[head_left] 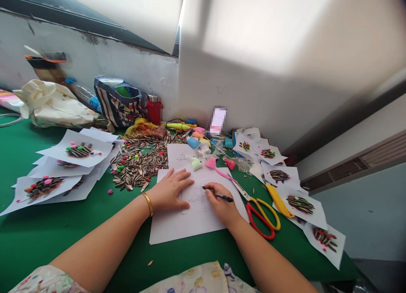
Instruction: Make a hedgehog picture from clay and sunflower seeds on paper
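Note:
White paper [177,229] lies on the green table in front of me, with a line drawing of a hedgehog-like animal [197,194] on it. My left hand [171,189] rests flat on the paper's left side, fingers spread. A black pen [224,196] is gripped in my right hand [223,206], its tip at the drawing's upper right. Just right of that hand lie scissors [260,214] with one red and one yellow handle. Behind the left hand, a second sheet [175,155] with a drawing is partly covered.
Sunflower seeds [139,162] are heaped at the back left. Papers with seed animals lie left [85,155] and right [303,206]. A yellow-handled cutter [279,200] sits beside the scissors. Coloured clay [196,163], a red bottle [154,111] and bags [119,100] stand along the wall.

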Demonstrator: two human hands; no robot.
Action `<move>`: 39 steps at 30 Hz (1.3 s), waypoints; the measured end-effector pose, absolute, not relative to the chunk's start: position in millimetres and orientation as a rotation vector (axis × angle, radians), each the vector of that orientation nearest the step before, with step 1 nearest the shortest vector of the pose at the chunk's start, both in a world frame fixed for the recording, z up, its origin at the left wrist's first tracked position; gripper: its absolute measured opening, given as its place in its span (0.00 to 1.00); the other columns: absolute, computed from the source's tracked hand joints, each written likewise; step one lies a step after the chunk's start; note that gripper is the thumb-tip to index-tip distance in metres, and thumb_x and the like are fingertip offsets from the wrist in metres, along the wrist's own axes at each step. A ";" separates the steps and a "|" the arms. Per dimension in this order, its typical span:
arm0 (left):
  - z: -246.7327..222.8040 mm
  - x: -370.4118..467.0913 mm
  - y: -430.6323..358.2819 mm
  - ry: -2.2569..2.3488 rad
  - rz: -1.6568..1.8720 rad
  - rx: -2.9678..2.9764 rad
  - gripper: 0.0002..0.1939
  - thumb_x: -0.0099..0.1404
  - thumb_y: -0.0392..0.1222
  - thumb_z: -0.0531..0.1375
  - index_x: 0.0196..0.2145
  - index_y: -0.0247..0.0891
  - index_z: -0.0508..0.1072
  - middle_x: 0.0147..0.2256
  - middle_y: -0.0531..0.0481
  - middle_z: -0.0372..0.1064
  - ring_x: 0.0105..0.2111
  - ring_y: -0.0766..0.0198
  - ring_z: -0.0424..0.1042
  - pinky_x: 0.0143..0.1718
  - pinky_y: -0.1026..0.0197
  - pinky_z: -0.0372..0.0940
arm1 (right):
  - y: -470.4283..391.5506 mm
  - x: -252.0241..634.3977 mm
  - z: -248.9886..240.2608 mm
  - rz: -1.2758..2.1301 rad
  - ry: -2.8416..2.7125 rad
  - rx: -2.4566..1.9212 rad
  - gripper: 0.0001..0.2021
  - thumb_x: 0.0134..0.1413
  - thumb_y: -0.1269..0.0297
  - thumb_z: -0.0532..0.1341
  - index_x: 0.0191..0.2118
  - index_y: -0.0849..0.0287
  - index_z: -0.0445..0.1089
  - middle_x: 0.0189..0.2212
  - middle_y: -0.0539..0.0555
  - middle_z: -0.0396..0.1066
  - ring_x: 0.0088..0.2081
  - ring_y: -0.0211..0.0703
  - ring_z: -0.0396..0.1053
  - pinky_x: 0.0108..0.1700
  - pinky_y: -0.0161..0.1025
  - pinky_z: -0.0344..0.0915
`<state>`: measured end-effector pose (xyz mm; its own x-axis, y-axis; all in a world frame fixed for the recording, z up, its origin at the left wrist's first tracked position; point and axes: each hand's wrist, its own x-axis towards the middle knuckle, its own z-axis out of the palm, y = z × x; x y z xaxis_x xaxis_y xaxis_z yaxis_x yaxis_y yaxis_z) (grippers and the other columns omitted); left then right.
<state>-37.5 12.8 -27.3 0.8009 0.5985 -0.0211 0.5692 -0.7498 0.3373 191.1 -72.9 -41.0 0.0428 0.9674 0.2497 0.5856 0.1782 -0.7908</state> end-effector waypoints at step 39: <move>-23.9 -36.1 12.3 0.894 0.104 2.674 0.43 0.55 0.62 0.65 0.64 0.47 0.59 0.68 0.44 0.47 0.69 0.45 0.42 0.67 0.38 0.33 | -70.2 195.1 -40.8 0.617 -1.599 -1.610 0.10 0.57 0.64 0.56 0.39 0.56 0.73 0.36 0.53 0.75 0.37 0.45 0.71 0.41 0.40 0.66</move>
